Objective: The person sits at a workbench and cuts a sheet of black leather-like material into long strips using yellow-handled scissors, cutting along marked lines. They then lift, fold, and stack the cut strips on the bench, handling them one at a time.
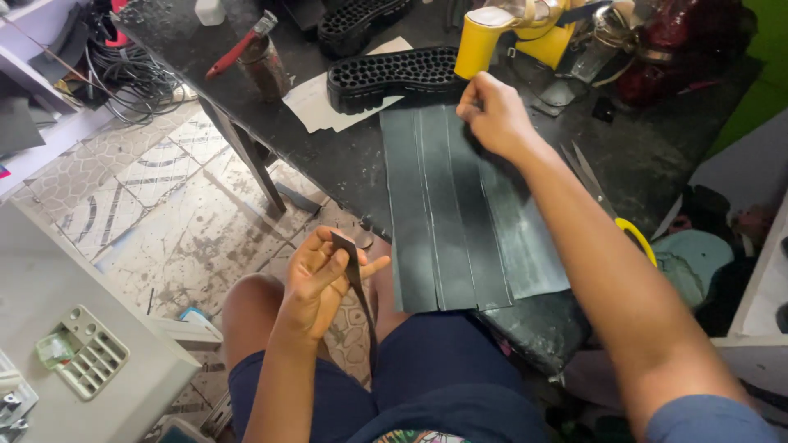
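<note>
My left hand (320,275) pinches a narrow dark leather strip (358,283) above my knee; the strip hangs down toward my lap. My right hand (495,111) reaches across the black worktable (345,160), fingers closed on the far end of one of several long dark strips (447,205) that lie side by side on the table. These strips run from near a black shoe sole (394,75) to the table's near edge.
Yellow-handled scissors (611,209) lie right of my right forearm. A yellow cup (480,41), a second black sole (361,20), a brush in a can (261,61) and white paper (316,102) crowd the table's far side. Cables (131,78) lie at left, and a grey machine (74,328) stands lower left.
</note>
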